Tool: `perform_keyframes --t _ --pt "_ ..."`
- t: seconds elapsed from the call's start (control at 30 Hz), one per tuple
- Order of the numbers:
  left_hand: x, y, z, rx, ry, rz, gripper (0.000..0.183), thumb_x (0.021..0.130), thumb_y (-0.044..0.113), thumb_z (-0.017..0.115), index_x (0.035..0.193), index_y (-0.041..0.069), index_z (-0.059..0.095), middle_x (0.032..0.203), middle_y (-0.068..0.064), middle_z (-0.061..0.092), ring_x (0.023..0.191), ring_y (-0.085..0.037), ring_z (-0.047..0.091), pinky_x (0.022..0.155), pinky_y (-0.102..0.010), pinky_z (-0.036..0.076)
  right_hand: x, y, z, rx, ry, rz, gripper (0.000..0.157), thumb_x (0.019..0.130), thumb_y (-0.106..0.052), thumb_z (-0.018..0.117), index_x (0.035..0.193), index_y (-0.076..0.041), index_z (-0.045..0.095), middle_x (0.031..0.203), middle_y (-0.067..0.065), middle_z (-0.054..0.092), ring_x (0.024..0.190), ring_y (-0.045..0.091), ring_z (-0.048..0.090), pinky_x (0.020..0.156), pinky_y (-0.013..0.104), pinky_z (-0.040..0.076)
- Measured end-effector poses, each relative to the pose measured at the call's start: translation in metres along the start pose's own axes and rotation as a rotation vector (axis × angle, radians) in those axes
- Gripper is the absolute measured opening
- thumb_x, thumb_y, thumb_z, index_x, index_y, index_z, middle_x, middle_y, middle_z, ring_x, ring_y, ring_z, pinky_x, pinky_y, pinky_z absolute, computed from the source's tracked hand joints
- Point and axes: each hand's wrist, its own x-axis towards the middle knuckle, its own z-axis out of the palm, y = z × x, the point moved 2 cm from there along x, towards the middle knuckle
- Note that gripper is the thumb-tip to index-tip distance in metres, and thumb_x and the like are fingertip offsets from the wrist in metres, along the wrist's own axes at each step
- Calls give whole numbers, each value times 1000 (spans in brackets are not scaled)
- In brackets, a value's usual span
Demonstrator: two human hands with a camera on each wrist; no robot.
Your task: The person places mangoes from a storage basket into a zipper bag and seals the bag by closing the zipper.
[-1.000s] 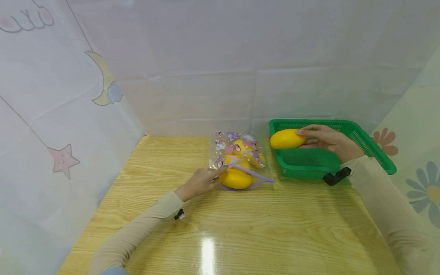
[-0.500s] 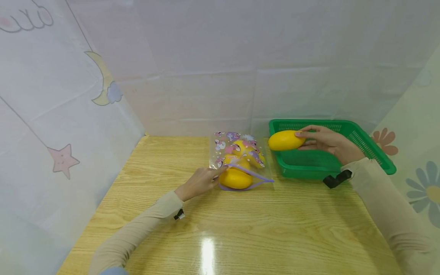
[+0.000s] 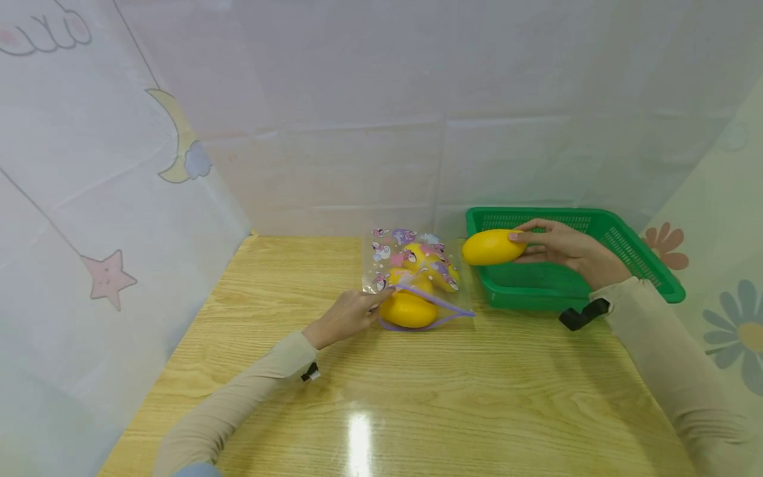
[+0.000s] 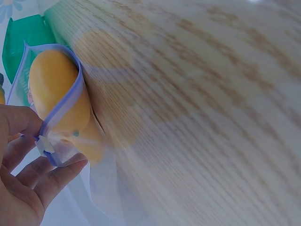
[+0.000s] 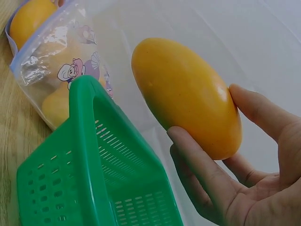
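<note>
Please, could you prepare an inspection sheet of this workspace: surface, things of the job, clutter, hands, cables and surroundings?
Surface: wood-grain table, with a bright reflection toward the front.
Job's things: clear printed bag, mouth open, with several yellow fruits inside; green basket at its right; one held fruit, outside the bag.
Clutter: nothing seen.
Left hand: holds the bag's purple-edged mouth.
Right hand: grips the held fruit.
Cables: nothing seen.
Surroundings: pale backdrop printed with moon, star and flowers.
</note>
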Motion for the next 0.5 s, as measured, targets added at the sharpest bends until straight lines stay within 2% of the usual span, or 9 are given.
perform_keyframes --t 0.27,0.5 --pt "1 1 -1 -3 -5 0 58 83 -7 70 138 1 55 51 11 34 46 1 16 43 -13 18 1 2 4 -18 -18 -21 21 99 -9 60 118 -5 51 123 11 48 98 26 67 92 45 52" --pt "0 1 -1 -7 25 21 60 82 -7 71 139 0 53 50 9 34 46 2 15 43 -14 18 -1 3 11 -28 -25 -30 24 99 -9 61 119 -3 50 119 10 54 97 27 67 91 46 52"
